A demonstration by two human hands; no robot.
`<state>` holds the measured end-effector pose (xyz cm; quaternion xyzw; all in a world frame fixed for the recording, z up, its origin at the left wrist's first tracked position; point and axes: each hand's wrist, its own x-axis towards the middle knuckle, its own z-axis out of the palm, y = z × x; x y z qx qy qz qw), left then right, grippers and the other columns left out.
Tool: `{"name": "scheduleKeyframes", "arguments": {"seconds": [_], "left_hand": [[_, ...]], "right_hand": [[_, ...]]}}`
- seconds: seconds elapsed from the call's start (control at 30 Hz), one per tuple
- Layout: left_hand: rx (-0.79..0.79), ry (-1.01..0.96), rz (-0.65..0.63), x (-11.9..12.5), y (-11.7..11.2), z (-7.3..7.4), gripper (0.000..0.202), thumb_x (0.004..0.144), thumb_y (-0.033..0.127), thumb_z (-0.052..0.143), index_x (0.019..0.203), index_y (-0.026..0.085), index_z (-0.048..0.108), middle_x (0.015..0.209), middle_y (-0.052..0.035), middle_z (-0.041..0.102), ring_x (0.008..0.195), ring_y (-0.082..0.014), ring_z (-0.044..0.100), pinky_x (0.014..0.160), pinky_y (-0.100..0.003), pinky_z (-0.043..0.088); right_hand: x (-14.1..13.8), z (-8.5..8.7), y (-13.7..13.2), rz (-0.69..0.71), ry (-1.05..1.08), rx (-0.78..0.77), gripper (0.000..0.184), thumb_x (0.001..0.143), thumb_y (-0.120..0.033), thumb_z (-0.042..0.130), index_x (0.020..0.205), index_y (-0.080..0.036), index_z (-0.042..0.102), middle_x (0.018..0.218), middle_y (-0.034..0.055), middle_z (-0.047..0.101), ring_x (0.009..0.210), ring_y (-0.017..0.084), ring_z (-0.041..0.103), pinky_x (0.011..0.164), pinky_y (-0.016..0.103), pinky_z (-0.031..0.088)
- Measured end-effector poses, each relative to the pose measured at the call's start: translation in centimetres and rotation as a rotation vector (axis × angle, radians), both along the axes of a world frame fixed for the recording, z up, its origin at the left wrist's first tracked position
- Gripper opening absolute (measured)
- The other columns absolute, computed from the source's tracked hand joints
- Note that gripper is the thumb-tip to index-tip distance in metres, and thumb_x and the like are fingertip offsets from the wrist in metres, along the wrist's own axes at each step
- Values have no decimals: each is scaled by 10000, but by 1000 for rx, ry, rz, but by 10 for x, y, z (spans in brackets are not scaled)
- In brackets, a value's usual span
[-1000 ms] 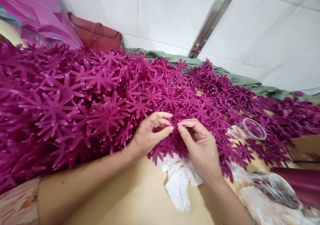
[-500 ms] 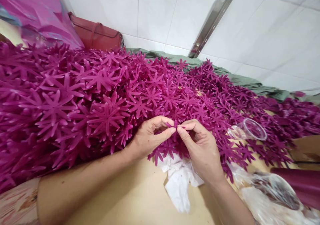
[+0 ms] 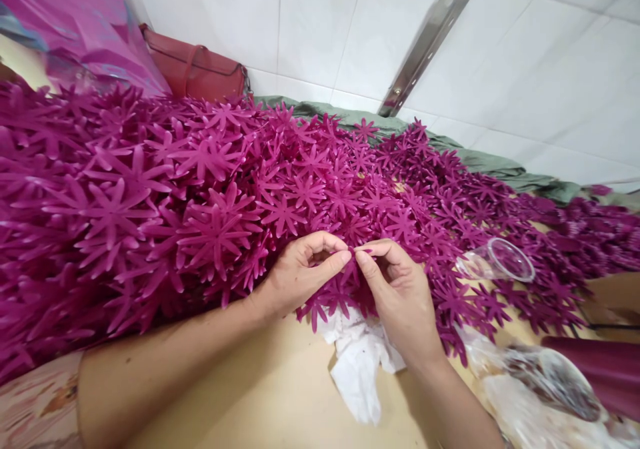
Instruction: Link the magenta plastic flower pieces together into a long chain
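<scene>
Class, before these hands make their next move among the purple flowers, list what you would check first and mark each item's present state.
1. Both the left hand and the right hand in view: ok.
2. Their fingertips meeting at the near edge of the flower pile: ok.
3. A flower pinched between them: cannot tell, the fingers hide it.
4. The clear cup standing upright: not ok, it lies on its side.
5. The white cloth fully in sight: not ok, the right hand covers part of it.
</scene>
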<state>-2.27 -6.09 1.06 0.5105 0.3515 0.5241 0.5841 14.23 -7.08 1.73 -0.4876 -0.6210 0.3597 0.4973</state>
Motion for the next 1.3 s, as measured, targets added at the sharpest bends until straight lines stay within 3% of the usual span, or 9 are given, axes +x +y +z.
{"name": "scheduleKeyframes", "arguments": {"seconds": [0.13,0.57,0.73,0.93,1.17,1.3], "left_hand": [[-14,5,22,1,0,1,131,851,260,680,797,162,613,752,25,587,696,-95,525,710,-226,459],[-76,22,174,0,2,1,151,869,277,644,784,181,565,716,49,517,658,-98,445,670,-230,391],[-52,8,130,0,1,1,146,871,255,651,784,175,564,684,59,503,634,-87,433,652,-224,382],[-31,-39,80,1,1,0,130,860,257,686,824,170,596,760,32,578,713,-99,522,716,-228,428],[-10,-26,92,1,2,-5,158,856,296,710,842,171,613,778,24,597,720,-103,538,719,-231,442],[3,-1,134,2,1,-5,118,883,267,683,848,166,632,725,38,569,659,-89,497,653,-219,419]], "right_hand": [[-2,3,-2,-16,-13,11,105,922,-329,697,966,-234,699,958,27,698,916,190,637,871,321,503],[-1,-1,3,11,287,-119,204,831,-282,808,1002,-251,703,910,-5,718,844,126,653,825,253,531],[0,-3,3,-11,240,-104,143,845,-318,788,935,-232,717,891,8,719,825,148,641,779,275,529],[1,-3,4,-16,240,-92,131,849,-318,782,933,-241,717,893,0,718,840,148,645,800,274,530],[0,-1,3,14,151,-89,113,872,-324,754,929,-236,713,891,11,722,817,161,645,781,290,539],[-1,4,0,-58,70,11,139,931,-330,687,1034,-238,673,1023,38,701,921,178,652,865,319,528]]}}
